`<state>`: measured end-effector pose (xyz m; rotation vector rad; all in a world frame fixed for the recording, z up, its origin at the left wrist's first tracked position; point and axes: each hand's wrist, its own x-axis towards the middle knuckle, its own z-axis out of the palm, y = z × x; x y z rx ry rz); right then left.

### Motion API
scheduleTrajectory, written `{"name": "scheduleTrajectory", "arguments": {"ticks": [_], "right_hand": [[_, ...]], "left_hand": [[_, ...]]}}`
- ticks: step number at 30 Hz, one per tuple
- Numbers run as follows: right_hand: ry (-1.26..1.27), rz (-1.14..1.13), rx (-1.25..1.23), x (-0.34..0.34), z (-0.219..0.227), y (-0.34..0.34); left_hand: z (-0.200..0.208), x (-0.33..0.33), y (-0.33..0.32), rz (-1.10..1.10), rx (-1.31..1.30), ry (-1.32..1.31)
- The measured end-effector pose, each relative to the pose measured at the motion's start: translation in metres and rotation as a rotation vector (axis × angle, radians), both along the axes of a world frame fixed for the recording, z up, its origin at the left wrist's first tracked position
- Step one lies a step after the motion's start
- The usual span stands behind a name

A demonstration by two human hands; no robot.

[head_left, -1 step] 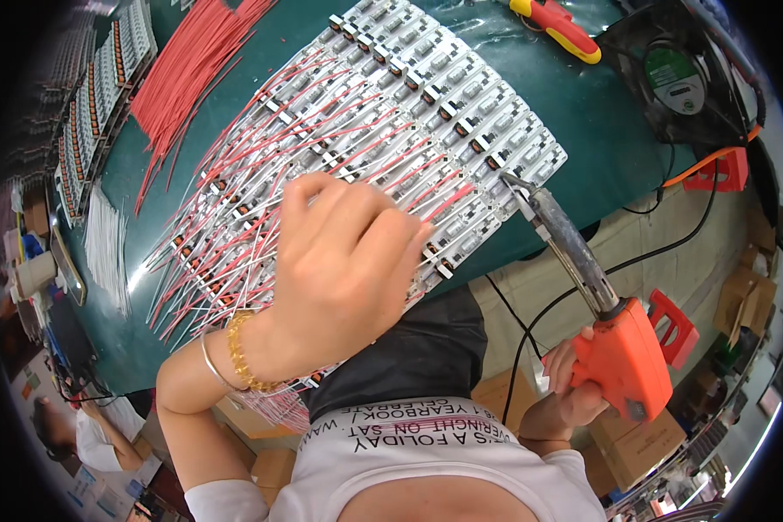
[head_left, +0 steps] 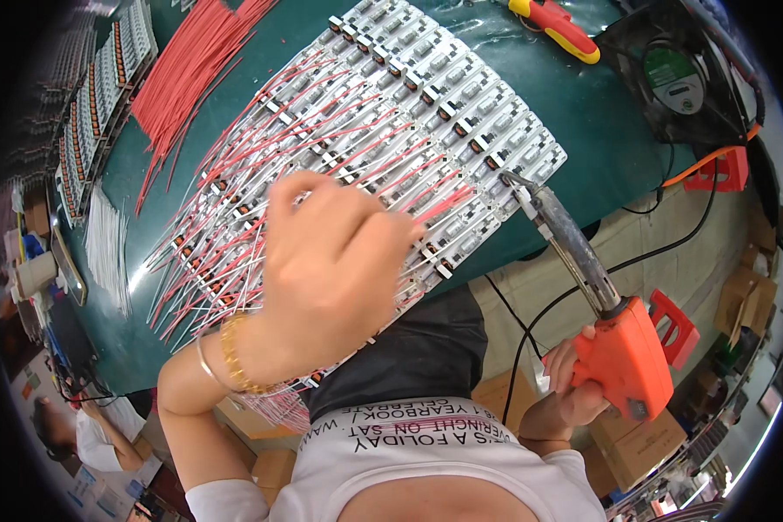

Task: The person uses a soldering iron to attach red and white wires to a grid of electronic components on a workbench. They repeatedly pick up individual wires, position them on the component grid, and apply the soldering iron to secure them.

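My left hand is closed and slightly blurred above a large panel of white circuit boards. Short red wires stick out past its fingertips, though the pinch itself is partly hidden. Thin red and white wires run from the boards toward the left, several of them under my hand. My right hand is wrapped round the orange handle of a soldering gun. Its metal barrel points up and left, with the tip at the panel's right edge.
Loose red wires and white wires lie on the green table. More board panels stand at the left. Red-yellow cutters and a black fan are at the far right. A black cable hangs beside the table.
My left hand has shifted slightly left, away from the soldering gun. The right hand and the gun look still.
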<state>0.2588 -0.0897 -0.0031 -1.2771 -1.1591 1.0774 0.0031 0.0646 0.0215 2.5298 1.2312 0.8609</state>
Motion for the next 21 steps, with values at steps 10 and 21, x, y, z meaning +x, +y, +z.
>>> {"name": "scheduleTrajectory", "arguments": {"ticks": [10,21], "right_hand": [[0.053,-0.156,-0.003,0.002,-0.005,-0.012],[0.0,-0.07,-0.016,0.006,-0.005,-0.022]], "left_hand": [[0.055,-0.036,-0.002,0.247,-0.314,-0.291],[-0.007,0.019,-0.006,0.026,-0.201,-0.144]]}}
